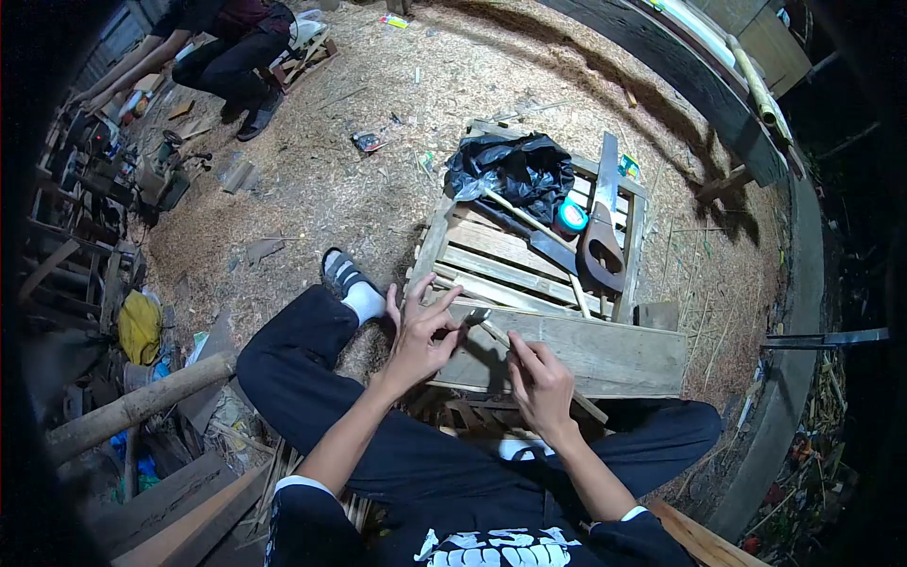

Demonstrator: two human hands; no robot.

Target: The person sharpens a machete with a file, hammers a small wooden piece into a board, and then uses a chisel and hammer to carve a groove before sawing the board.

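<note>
My right hand [540, 383] is closed around the wooden handle of a hammer [496, 333], whose small metal head points up and left. Close beside that head is my left hand [422, 338], thumb and forefinger pinched together and the other fingers spread. Anything in the pinch is too small to make out. Both hands are over a flat wooden board [614, 359] lying across the near end of a slatted wooden frame [435, 241]. On the slats rest a handsaw [605, 213], a broad dark blade [553, 250], a black plastic bag [524, 170] and a round blue-rimmed container [571, 216].
Wood shavings cover the ground [321, 189]. Another person [231, 66] crouches at the upper left near scattered tools and wood. A bamboo pole [142, 411] juts in from the left, beside a yellow bag [139, 326]. A heavy beam [680, 85] crosses the upper right.
</note>
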